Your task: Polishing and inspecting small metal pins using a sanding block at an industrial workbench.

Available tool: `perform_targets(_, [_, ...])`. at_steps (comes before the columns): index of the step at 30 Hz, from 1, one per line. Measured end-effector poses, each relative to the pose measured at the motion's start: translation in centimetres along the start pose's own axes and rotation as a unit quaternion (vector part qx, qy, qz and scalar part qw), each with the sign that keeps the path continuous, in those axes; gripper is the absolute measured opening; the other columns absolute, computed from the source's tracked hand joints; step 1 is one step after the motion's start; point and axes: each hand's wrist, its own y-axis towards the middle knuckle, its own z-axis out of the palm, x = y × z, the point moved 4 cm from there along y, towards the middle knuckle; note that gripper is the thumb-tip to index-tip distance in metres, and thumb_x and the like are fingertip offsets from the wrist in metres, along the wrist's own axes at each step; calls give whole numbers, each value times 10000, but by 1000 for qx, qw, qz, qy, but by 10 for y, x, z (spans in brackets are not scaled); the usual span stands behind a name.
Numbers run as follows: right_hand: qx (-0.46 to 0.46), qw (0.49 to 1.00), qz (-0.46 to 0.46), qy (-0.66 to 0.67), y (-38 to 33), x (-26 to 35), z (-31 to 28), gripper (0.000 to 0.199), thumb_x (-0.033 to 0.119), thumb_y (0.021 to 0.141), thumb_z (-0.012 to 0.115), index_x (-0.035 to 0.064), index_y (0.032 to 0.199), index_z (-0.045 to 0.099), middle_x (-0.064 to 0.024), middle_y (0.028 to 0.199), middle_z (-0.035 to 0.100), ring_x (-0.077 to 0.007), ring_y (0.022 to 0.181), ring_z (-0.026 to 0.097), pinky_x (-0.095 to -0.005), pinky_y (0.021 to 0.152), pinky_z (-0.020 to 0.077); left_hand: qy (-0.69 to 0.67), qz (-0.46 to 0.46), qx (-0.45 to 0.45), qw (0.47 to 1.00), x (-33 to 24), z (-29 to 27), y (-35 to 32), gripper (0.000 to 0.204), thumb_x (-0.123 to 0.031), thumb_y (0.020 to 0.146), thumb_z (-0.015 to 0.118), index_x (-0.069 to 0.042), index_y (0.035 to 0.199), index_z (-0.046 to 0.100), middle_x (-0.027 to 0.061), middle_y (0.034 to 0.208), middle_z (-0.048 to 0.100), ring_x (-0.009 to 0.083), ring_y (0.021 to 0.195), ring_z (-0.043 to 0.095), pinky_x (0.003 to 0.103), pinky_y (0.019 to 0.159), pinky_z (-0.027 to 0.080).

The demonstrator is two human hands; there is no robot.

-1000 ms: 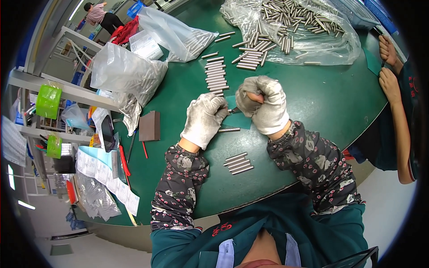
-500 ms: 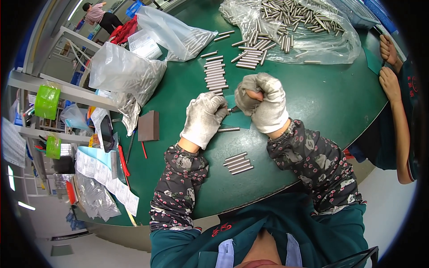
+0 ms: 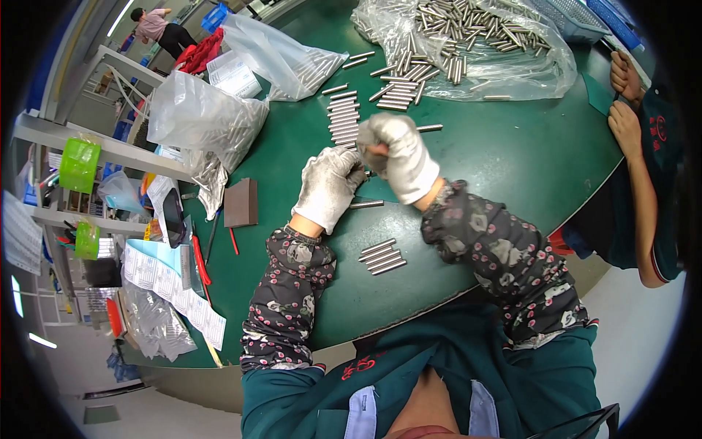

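Note:
My left hand (image 3: 326, 190), in a whitish work glove, is closed in a pinch, and a short metal end of a pin (image 3: 368, 175) shows at its fingertips. Right beside it my right hand (image 3: 401, 157), gloved too, is curled into a fist; its fingers are smeared by motion, and what they hold is hidden. One steel pin (image 3: 367, 204) lies just below the hands, another (image 3: 430, 128) behind the right hand. A stacked row of pins (image 3: 342, 119) lies beyond my left hand. Nearer to me is a small group of several pins (image 3: 382, 257).
A clear plastic bag (image 3: 504, 77) with loose pins lies at the back. Filled bags (image 3: 208, 113) stand at the left, near a brown block (image 3: 241, 203), red-handled pliers (image 3: 200, 260) and paper sheets (image 3: 168, 282). At the right, another person's hands (image 3: 626, 110) are by the table edge.
My right hand has moved left, close against the left one. A pin behind it has come into sight. The green sheet between my hands no longer shows. The view has shifted slightly.

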Motion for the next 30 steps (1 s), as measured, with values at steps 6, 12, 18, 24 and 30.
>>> perform_targets(6, [-32, 993, 41, 103, -7, -9, -15, 409, 344, 882, 305, 117, 543, 283, 10, 447, 254, -103, 381, 259, -244, 367, 228, -1, -7, -8, 1000, 3, 3, -2, 113, -112, 679, 641, -83, 775, 590, 58, 778, 587, 258, 789, 556, 370, 690, 447])
perform_targets(12, [-43, 985, 62, 156, -16, -13, -17, 419, 357, 872, 327, 118, 530, 282, 3, 467, 262, -110, 401, 251, -246, 391, 207, -14, 14, -26, 999, 3, 0, -4, 139, -67, 676, 651, -64, 799, 588, 74, 775, 588, 262, 759, 563, 347, 672, 453])
perform_targets(18, [-34, 988, 57, 139, -18, -9, -21, 427, 361, 874, 342, 112, 531, 295, 8, 471, 265, -105, 416, 260, -241, 400, 216, -27, -1, -19, 999, -4, -1, -3, 147, -85, 662, 658, -74, 790, 587, 60, 786, 584, 263, 764, 555, 358, 677, 446])
perform_targets(24, [-17, 988, 59, 140, -18, -5, -19, 430, 360, 879, 350, 107, 534, 303, 8, 483, 274, -99, 430, 270, -235, 410, 224, -28, 3, -13, 1000, 1, -1, -3, 168, -74, 642, 677, -77, 783, 586, 55, 768, 577, 253, 748, 551, 350, 672, 442])
perform_targets(30, [-5, 992, 46, 118, -17, -3, -20, 424, 347, 884, 352, 103, 540, 306, 6, 493, 278, -97, 439, 276, -232, 417, 230, -38, 16, -25, 999, 2, 0, -3, 177, -75, 638, 682, -83, 793, 597, 51, 776, 583, 250, 750, 552, 348, 670, 443])
